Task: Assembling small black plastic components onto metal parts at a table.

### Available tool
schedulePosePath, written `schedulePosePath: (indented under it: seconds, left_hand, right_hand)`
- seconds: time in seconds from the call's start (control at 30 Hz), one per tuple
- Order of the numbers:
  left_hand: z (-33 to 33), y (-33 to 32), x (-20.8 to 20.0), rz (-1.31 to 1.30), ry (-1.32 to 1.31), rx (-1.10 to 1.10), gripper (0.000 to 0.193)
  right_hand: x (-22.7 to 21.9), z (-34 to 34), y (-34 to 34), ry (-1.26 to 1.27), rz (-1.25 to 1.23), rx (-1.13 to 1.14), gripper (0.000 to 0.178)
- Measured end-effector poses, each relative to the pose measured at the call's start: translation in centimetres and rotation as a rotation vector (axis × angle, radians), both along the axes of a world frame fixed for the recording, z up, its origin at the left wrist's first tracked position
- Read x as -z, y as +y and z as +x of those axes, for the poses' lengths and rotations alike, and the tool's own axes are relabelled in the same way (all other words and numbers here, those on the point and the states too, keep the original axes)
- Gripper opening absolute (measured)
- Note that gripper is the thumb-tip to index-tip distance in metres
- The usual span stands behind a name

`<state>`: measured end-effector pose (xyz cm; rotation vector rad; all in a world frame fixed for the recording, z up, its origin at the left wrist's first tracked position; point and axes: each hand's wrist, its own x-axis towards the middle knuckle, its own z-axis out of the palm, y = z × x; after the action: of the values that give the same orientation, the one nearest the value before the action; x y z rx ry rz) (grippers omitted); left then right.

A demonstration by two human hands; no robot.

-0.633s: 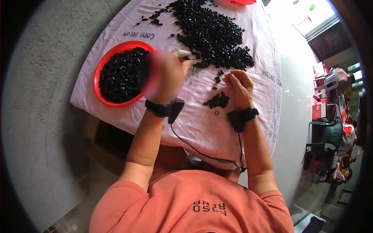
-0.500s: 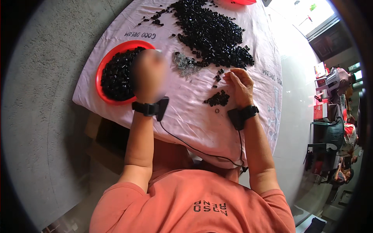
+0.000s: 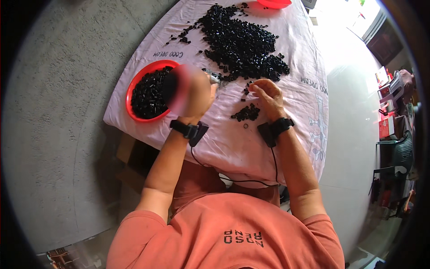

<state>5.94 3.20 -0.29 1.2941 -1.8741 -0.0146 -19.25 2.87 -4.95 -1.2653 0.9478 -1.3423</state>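
My left hand [image 3: 199, 95] is over the right rim of a red basin [image 3: 130, 104], which is filled with small black pieces [image 3: 150, 94]. A blur covers much of that hand, so its grip is unclear; its fingertips are by a small heap of clear pieces [image 3: 215, 80]. Thumb and forefinger of my right hand [image 3: 270, 97] come together in a pinch, and whatever lies between them is too small to make out. Beside the pinch are a few loose black pieces [image 3: 246, 91]. Just below, a small cluster of black pieces [image 3: 246, 113] lies on the cloth.
A large pile of black pieces [image 3: 242, 42] covers the far middle of the pink cloth [image 3: 215, 143]. A second red container [image 3: 274, 4] stands at the far edge. One small ring [image 3: 245, 126] lies near the cluster. Black bands with a cable [image 3: 242, 180] are on both wrists.
My left hand has moved right, from above the basin toward the clear pieces. My right hand has stayed near the loose black pieces, its fingertips now closer together. The whole view has shifted slightly.
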Motion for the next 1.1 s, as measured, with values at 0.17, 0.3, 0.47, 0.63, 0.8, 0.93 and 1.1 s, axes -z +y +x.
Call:
schedulePosePath:
  seconds: [0.17,0.3,0.47,0.63,0.8,0.93,1.1]
  left_hand:
    - [-2.9,-1.8,1.4,0.024,-0.097,0.039,0.017]
    - [-3.3,-3.1,2.2,0.081,-0.194,0.069,0.017]
    - [-2.6,-5.1,3.1,0.125,-0.189,0.028,0.020]
    - [-0.2,-7.1,3.9,0.077,0.023,0.078,0.028]
    - [0.5,-6.1,3.2,0.152,0.163,0.161,0.025]
    - [0.4,-5.6,3.3,0.169,-0.056,0.121,0.020]
    - [0.2,-7.0,3.2,0.101,-0.119,-0.029,0.017]
  right_hand:
    - [0.8,0.1,-0.3,0.200,-0.173,0.025,0.012]
    - [0.7,0.0,-0.1,0.374,-0.135,0.001,0.013]
    - [-0.3,0.4,0.1,0.523,-0.129,-0.022,0.019]
    - [-0.7,-0.1,-0.4,0.456,-0.115,-0.081,0.028]
    - [-2.5,-1.4,0.7,0.473,-0.066,-0.274,0.039]
    - [-3.5,-0.6,2.5,0.781,-0.257,-0.282,0.053]
    - [-3.2,-0.1,2.5,0.839,-0.314,-0.246,0.035]
